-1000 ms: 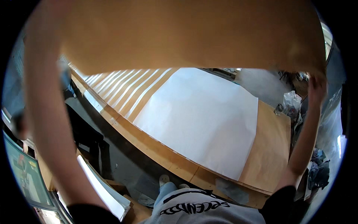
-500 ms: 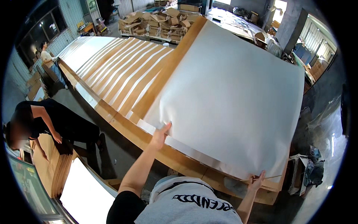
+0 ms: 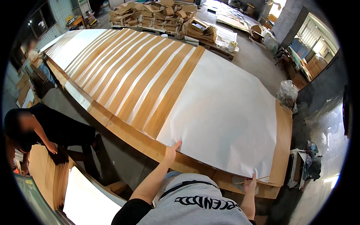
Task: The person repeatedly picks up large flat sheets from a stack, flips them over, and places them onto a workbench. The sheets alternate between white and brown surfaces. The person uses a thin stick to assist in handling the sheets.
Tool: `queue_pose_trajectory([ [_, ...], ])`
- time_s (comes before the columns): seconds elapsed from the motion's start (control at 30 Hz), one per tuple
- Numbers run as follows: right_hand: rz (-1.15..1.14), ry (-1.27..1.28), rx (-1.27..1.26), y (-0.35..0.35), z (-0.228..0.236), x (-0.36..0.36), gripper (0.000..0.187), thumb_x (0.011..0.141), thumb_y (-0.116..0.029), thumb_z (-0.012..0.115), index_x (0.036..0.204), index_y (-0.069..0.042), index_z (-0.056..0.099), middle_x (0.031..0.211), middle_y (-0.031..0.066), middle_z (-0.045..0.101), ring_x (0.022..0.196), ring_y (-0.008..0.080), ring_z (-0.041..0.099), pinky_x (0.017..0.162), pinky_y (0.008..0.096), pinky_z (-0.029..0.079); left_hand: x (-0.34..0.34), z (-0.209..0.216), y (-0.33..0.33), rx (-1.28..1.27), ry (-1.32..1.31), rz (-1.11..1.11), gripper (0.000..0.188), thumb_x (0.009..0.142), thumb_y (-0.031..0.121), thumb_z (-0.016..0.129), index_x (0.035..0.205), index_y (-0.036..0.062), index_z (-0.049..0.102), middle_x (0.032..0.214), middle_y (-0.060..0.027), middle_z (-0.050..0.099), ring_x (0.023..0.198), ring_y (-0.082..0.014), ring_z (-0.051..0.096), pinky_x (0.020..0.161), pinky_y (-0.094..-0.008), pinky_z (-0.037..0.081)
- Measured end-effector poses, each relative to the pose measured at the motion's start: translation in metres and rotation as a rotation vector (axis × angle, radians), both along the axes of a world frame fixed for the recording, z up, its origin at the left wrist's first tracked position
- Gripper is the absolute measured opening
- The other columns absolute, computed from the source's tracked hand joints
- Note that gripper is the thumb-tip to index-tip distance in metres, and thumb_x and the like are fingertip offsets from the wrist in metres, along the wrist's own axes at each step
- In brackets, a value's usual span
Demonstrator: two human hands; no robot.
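A large white sheet lies over the right part of a long table, slightly rippled along its near edge. My left hand is closed on that edge, near the sheet's left corner, with the thumb on top. Near the right corner, my right hand pinches the same edge and also holds a thin wooden stick. Beneath both hands, the fingers under the sheet are hidden. Brown and white stripes of overlapping sheets run leftward from it, and a brown surface shows beyond its right edge.
At the lower left a person in black bends over a cardboard stack, with white sheets beside it. Another person stands at the table's far left end. Bundled cardboard sits behind the table; plastic bags lie right.
The raised white sheet has come down flat onto the table, uncovering the view behind it. Both hands still grip its near edge; my left hand appears lower and further right.
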State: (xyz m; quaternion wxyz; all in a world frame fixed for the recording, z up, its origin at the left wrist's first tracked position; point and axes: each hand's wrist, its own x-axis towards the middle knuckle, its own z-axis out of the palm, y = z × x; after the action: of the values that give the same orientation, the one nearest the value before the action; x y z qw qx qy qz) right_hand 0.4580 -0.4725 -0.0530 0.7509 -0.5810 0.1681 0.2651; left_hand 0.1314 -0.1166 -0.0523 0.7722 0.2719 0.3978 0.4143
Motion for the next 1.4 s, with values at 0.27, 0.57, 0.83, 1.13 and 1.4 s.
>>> queue_pose_trajectory([
  [0.27,0.047,-0.001,0.034,0.004,-0.003,0.003,0.031,0.081,-0.029,0.055,0.107,-0.013,0.049,0.098,0.0007,0.053,0.086,0.0148,0.05,0.072,0.0296,0.042,-0.003,0.0,-0.004,0.097,-0.009,0.036,0.04,0.077,0.017,0.06,0.109,-0.003,0.047,0.106,-0.0066,0.051,0.098,-0.0161,0.047,0.086,-0.0273,0.035],
  [0.57,0.025,0.018,-0.057,0.005,0.0,0.005,0.032,0.081,-0.028,0.057,0.104,-0.007,0.05,0.097,0.0039,0.053,0.088,0.0162,0.049,0.08,0.0283,0.04,-0.054,0.012,0.022,0.165,0.376,0.208,0.019,0.085,0.019,0.049,0.089,0.002,0.044,0.065,-0.0031,0.048,0.047,-0.0089,0.046,0.038,-0.0218,0.037],
  [0.83,0.069,0.052,-0.089,0.001,0.0,0.01,0.031,0.081,-0.031,0.056,0.102,-0.008,0.051,0.093,0.0036,0.051,0.082,0.0156,0.046,0.074,0.0273,0.039,-0.062,0.013,0.036,0.029,0.426,0.252,0.016,0.087,0.016,0.042,0.078,0.0037,0.038,0.055,-0.0051,0.045,0.037,-0.0135,0.043,0.034,-0.0256,0.036],
  [1.13,0.03,0.027,-0.075,0.002,-0.004,0.016,0.031,0.083,-0.032,0.052,0.104,-0.008,0.051,0.093,0.004,0.051,0.082,0.0163,0.045,0.075,0.028,0.039,-0.058,0.01,0.036,-0.075,0.336,0.284,0.016,0.087,0.015,0.043,0.078,0.0027,0.038,0.057,-0.0064,0.046,0.039,-0.0155,0.047,0.035,-0.026,0.04],
  [1.4,0.074,0.043,-0.036,0.002,-0.005,0.012,0.036,0.083,-0.029,0.053,0.109,-0.005,0.047,0.102,0.0063,0.049,0.092,0.0194,0.046,0.081,0.0296,0.039,-0.066,0.005,0.035,-0.094,0.35,0.272,0.017,0.087,0.018,0.045,0.081,0.0034,0.038,0.059,-0.007,0.048,0.043,-0.0176,0.051,0.037,-0.0276,0.042],
])
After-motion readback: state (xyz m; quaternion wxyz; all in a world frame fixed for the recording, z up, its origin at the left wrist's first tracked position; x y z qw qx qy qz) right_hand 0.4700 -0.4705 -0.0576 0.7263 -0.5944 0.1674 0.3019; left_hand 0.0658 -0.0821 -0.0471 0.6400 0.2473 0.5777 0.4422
